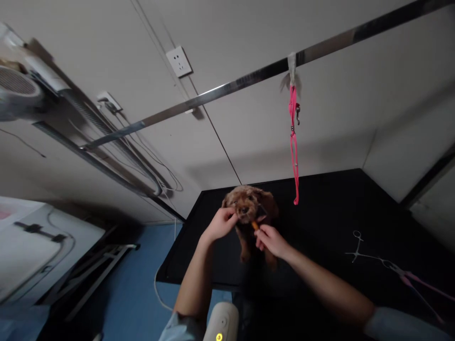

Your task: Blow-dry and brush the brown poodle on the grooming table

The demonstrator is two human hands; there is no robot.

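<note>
So there's a small brown curly dog (249,203) standing on a black bench (330,213), facing the camera, pretty much in the middle of the shot. The left hand (221,223) is up at the side of the dog's muzzle, fingers curled in and gripping the fur or chin there, holding the head. The right hand (270,240) is just below the dog's chin, pinched closed around a small tool with an orange handle (255,226); the working end is up against the dog's face and too small and blurry to tell what it actually is. Both forearms come in from the bottom of the frame, with light blue sleeves.

A pink leash (293,142) hangs down from a metal bar (227,90) that runs across above the bench, with its loop dangling just beside the dog, not on it. Off to the right on the bench lie a pair of metal forceps (360,251) and, just past them, something with pink handles (419,284), both well apart from the dog. A dryer hose (106,137) runs along the wall on the left, and there's a wall socket (178,61) higher up.
</note>
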